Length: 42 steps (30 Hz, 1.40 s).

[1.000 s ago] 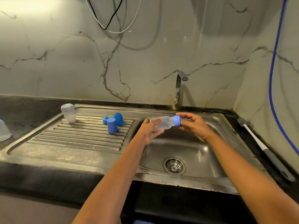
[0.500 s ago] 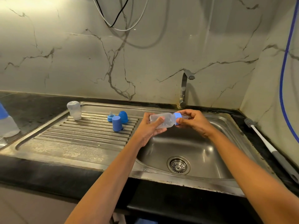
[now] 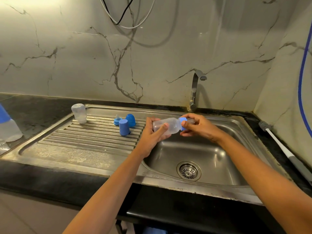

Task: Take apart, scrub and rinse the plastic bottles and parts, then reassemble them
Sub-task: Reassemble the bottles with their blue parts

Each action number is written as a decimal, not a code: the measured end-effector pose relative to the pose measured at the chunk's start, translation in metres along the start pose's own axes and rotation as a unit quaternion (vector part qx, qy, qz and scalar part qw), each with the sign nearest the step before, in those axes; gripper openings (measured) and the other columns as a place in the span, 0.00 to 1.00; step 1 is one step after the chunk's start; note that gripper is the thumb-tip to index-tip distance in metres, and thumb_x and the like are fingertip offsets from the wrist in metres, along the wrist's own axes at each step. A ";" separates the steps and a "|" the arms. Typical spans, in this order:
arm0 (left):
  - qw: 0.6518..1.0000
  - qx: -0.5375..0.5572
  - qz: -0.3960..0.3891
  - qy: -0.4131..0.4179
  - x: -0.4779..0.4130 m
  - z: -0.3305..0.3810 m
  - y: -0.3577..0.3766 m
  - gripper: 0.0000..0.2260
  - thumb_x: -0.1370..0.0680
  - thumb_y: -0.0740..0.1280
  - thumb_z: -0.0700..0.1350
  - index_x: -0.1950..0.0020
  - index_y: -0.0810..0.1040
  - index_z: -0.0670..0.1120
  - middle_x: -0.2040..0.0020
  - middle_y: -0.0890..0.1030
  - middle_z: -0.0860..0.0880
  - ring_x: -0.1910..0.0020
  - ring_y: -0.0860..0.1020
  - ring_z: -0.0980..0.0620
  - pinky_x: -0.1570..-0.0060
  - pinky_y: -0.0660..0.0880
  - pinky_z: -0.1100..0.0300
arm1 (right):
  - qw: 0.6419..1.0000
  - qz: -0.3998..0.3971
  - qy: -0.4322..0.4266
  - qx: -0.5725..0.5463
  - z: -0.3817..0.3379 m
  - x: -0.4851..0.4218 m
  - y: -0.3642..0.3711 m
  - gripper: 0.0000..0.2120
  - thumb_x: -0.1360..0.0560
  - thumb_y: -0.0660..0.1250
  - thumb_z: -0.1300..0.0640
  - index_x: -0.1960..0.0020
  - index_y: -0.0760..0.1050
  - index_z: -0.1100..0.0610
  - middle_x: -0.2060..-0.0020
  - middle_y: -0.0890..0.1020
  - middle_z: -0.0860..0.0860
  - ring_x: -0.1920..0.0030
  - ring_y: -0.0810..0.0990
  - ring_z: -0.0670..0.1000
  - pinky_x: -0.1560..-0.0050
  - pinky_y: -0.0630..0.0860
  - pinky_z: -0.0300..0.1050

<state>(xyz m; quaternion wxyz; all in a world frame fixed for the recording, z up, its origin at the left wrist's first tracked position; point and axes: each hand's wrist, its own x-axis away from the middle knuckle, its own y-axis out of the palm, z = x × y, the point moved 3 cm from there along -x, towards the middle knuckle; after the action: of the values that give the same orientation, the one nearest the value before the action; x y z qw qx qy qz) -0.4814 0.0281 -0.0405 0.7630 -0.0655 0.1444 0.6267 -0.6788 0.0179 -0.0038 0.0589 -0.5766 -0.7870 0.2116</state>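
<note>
Nearest, the sink [image 3: 160, 180] basin is dry around the drain [image 3: 188, 170], with no water running.

Above the basin's left edge, the bottle [image 3: 170, 126] lies horizontal between both hands. The left hand [image 3: 150, 135] wraps fingers and thumb round the clear body, apparently to stop it turning. The right hand [image 3: 200, 128] closes its fingers and thumb on the blue ring [image 3: 183, 123] at the neck, a grip suited to twisting. Whether the ring is being loosened or tightened cannot be told. Holding it over the basin would let drips and any dropped part fall into the sink.

Just left, on the ribbed drainboard, a cap [image 3: 124, 127], a dome [image 3: 130, 119] and a small teat piece [image 3: 116, 120] stand close together. A second bottle [image 3: 79, 113] stands mouth down farther left, probably to drain.

A brush [image 3: 276, 141] lies on the right counter, within reach and untouched. Another bottle [image 3: 9, 129] is at the left edge.

Behind, the tap [image 3: 195, 90] is off.
</note>
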 end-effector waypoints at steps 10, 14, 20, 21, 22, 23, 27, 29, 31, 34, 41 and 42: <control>0.975 0.107 0.014 -0.193 0.001 -0.003 0.009 0.17 0.22 0.65 0.57 0.42 0.75 0.46 0.46 0.80 0.43 0.56 0.81 0.52 0.62 0.80 0.62 | 0.979 -0.041 -0.127 0.153 -0.019 0.002 -0.008 0.17 0.27 0.73 0.59 0.40 0.75 0.51 0.45 0.77 0.48 0.45 0.78 0.47 0.45 0.78 0.42; 0.965 0.129 0.007 -0.229 0.002 -0.002 0.007 0.18 0.23 0.66 0.57 0.42 0.75 0.45 0.45 0.80 0.40 0.58 0.80 0.52 0.65 0.79 0.64 | 0.978 0.004 -0.127 0.169 -0.020 0.000 -0.005 0.15 0.28 0.74 0.54 0.43 0.77 0.51 0.49 0.80 0.46 0.49 0.79 0.45 0.49 0.79 0.42; 0.995 0.001 0.093 -0.048 0.008 -0.004 0.008 0.19 0.23 0.68 0.50 0.39 0.65 0.44 0.47 0.77 0.47 0.58 0.83 0.57 0.59 0.81 0.59 | 0.998 0.065 -0.026 -0.001 -0.011 -0.005 0.007 0.16 0.26 0.71 0.56 0.43 0.77 0.64 0.54 0.83 0.58 0.57 0.85 0.50 0.58 0.82 0.40; 0.994 -0.058 0.095 -0.004 0.008 -0.004 0.004 0.19 0.23 0.69 0.48 0.39 0.65 0.44 0.47 0.76 0.49 0.57 0.82 0.59 0.59 0.81 0.61 | 0.997 0.065 -0.004 -0.046 -0.008 -0.005 0.010 0.15 0.25 0.70 0.56 0.44 0.77 0.67 0.55 0.84 0.60 0.58 0.86 0.51 0.60 0.81 0.39; 0.987 -0.122 0.093 0.039 0.008 -0.002 0.001 0.20 0.24 0.70 0.48 0.40 0.64 0.44 0.48 0.75 0.52 0.56 0.81 0.62 0.59 0.80 0.63 | 0.995 0.056 0.018 -0.084 -0.006 -0.003 0.014 0.16 0.24 0.69 0.56 0.45 0.77 0.68 0.56 0.84 0.61 0.59 0.86 0.52 0.62 0.81 0.38; 0.975 -0.187 0.090 0.078 0.008 -0.001 -0.002 0.21 0.25 0.72 0.49 0.40 0.63 0.46 0.49 0.73 0.55 0.55 0.80 0.64 0.58 0.78 0.65 | 0.992 0.041 0.037 -0.113 -0.004 -0.003 0.017 0.16 0.24 0.68 0.54 0.46 0.77 0.68 0.56 0.84 0.63 0.59 0.86 0.53 0.62 0.81 0.38; 0.943 -0.288 0.075 0.148 0.008 0.000 -0.014 0.26 0.29 0.72 0.58 0.42 0.62 0.50 0.49 0.70 0.61 0.52 0.75 0.66 0.55 0.75 0.67 | 0.969 0.013 0.150 -0.193 -0.002 -0.006 0.021 0.21 0.26 0.69 0.48 0.44 0.77 0.66 0.56 0.84 0.63 0.59 0.86 0.55 0.61 0.82 0.39; 0.960 -0.239 0.084 0.120 0.006 0.000 -0.016 0.23 0.27 0.71 0.58 0.44 0.64 0.48 0.51 0.75 0.56 0.57 0.81 0.58 0.57 0.80 0.59 | 0.976 -0.025 0.171 -0.129 -0.004 -0.009 0.019 0.26 0.29 0.69 0.43 0.44 0.77 0.65 0.55 0.84 0.63 0.57 0.86 0.55 0.57 0.83 0.41; 0.982 -0.152 0.095 0.050 0.006 0.003 -0.014 0.18 0.24 0.69 0.54 0.44 0.66 0.45 0.52 0.78 0.48 0.62 0.83 0.51 0.60 0.82 0.52 | 0.988 -0.057 0.120 -0.075 -0.009 -0.012 0.017 0.25 0.30 0.70 0.46 0.41 0.76 0.61 0.48 0.83 0.61 0.52 0.85 0.54 0.51 0.82 0.44; 0.990 -0.025 0.104 -0.087 0.006 0.004 -0.012 0.19 0.24 0.68 0.55 0.40 0.67 0.45 0.51 0.79 0.45 0.62 0.83 0.52 0.57 0.82 0.54 | 0.999 -0.025 -0.036 0.004 -0.016 -0.012 0.014 0.20 0.29 0.74 0.58 0.37 0.76 0.53 0.44 0.80 0.51 0.48 0.82 0.49 0.50 0.81 0.42; 0.982 -0.099 0.159 0.035 0.014 0.005 -0.026 0.17 0.23 0.69 0.48 0.43 0.66 0.43 0.50 0.76 0.49 0.60 0.83 0.57 0.63 0.82 0.55 | 0.997 -0.018 -0.070 -0.027 -0.021 -0.023 0.032 0.15 0.29 0.73 0.63 0.43 0.78 0.58 0.48 0.81 0.56 0.51 0.83 0.56 0.55 0.82 0.46; 0.978 -0.116 0.165 0.057 0.015 0.004 -0.030 0.17 0.23 0.69 0.47 0.42 0.65 0.43 0.50 0.76 0.50 0.58 0.82 0.57 0.64 0.81 0.57 | 0.997 -0.021 -0.064 -0.033 -0.022 -0.028 0.035 0.14 0.28 0.72 0.63 0.43 0.78 0.59 0.48 0.81 0.56 0.51 0.83 0.56 0.55 0.82 0.46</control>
<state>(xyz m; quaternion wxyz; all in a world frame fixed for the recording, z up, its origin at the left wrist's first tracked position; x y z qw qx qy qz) -0.4494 0.0371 -0.0432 0.6271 -0.1641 0.1228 0.7515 -0.6317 0.0067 0.0067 -0.0066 -0.5466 -0.8077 0.2208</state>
